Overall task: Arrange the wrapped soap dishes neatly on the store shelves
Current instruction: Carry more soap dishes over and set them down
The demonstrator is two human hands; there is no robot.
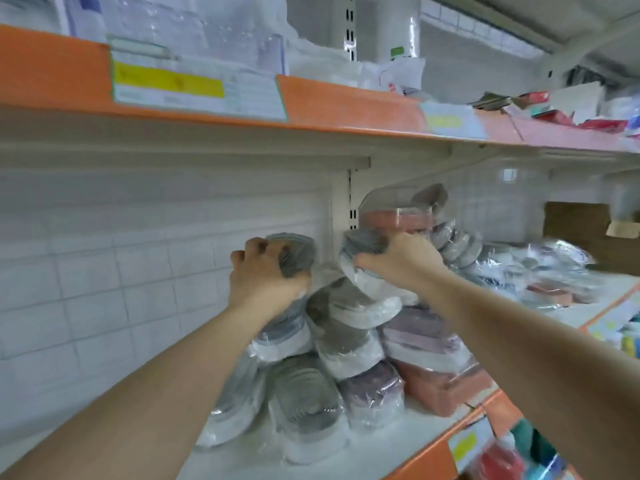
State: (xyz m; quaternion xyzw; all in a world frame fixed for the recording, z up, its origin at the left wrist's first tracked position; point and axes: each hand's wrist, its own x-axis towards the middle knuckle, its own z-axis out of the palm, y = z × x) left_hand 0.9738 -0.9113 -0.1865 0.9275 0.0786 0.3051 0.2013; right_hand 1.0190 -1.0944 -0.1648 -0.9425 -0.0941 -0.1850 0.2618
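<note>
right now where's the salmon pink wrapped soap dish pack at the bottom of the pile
In the head view the salmon pink pack lies on the shelf, low on the pile's right side, under the mauve packs and below the right forearm.

— What stands behind the shelving?

— A white tiled wall (104, 271), its tiles laid in rows like bricks. A pale slotted upright (350, 199) runs down it between two bays.

— And the shelves themselves?

— An upper shelf (242, 133) with an orange front strip crosses the whole view; a price label (197, 88) with a yellow band is fixed to it. The lower shelf (433, 455) has the same orange edge. A brown cardboard box (575, 220) sits far right.

— The light?

— Even, cool and white.
</note>
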